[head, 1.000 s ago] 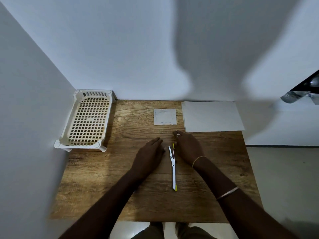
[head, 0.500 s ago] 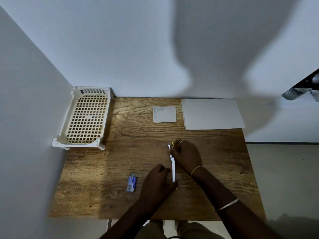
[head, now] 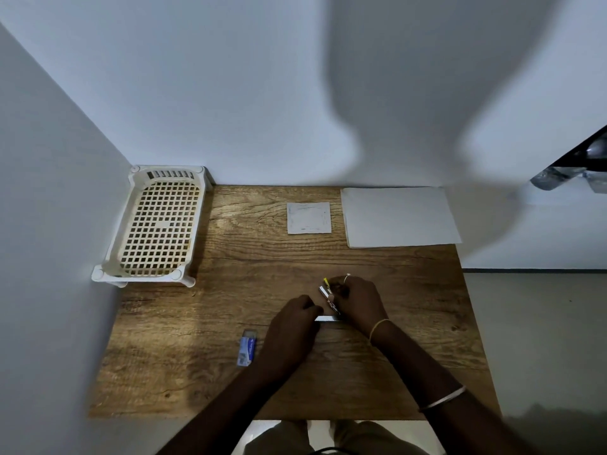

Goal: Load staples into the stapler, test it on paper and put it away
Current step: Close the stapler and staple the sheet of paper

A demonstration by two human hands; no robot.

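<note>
Wood-grain table (head: 230, 382), set into a corner of two pale walls, bearing the following.

Stapler (head: 328, 298): white and metal with a yellow tip, opened out near the middle of the table. One part slants up toward the yellow end, another lies flat and points left. Held at both ends.

Right hand (head: 358, 300): fingers curled shut around the slanted upper part of the stapler; ring on one finger, thin bangle at the wrist, a second bangle further up the forearm.

Left hand (head: 292, 330): fingers bent and closed on the flat white strip at the stapler's near end.

Staple box (head: 247, 348): small, blue and white, lying flat on the table just left of the left hand, apart from it. Print too small to read.

Plastic basket (head: 161, 224): cream, lattice-bottomed, on short legs, at the back left corner against the wall.

Small square paper (head: 308, 218): back centre, faint markings.

Large paper sheet (head: 400, 216): back right, just beside the square one, its right corner overhanging the table edge.
</note>
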